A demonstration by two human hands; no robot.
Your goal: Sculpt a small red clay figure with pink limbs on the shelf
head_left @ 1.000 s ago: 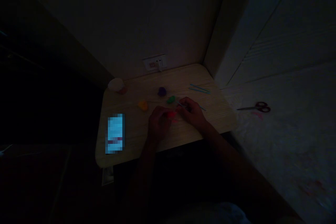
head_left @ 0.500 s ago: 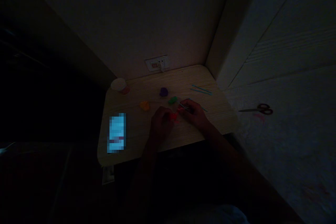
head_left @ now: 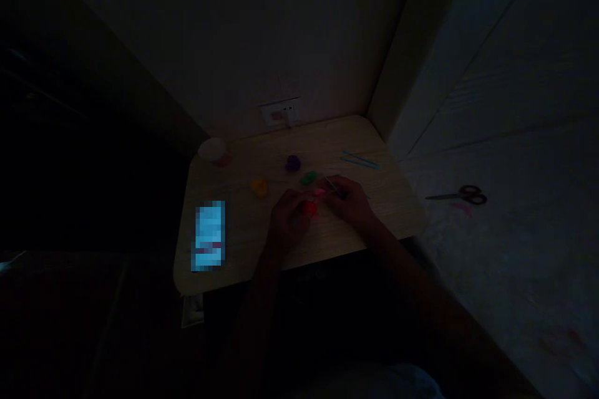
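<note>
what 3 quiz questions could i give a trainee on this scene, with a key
1. Which of these lies nearest the phone?
a) purple lump
b) orange lump
c) green lump

2. True or false: the scissors lie off the table, to its right.

3. Fill the gap: the left hand holds a ____ lump.

Key:
1. b
2. True
3. red
</note>
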